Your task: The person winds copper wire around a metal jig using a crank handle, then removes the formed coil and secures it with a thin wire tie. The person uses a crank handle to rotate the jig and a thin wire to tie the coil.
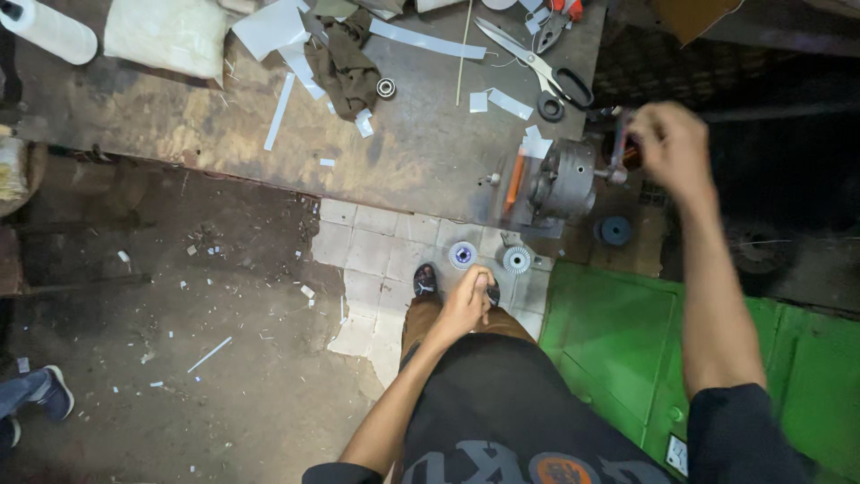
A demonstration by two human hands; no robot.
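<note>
My right hand point(670, 143) is clenched on the chuck key point(618, 157), which is seated in the lathe chuck point(563, 184) just left of it. Left hand point(468, 303) hangs loose, empty. 2 gears point(517, 260) on the floor, chuck unloaded.

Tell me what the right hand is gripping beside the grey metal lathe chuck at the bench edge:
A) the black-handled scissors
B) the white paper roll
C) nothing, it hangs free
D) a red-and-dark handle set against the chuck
D: the right hand is closed round a red-and-dark handle that meets the grey metal lathe chuck, while the black-handled scissors lie untouched on the worn workbench.
</note>
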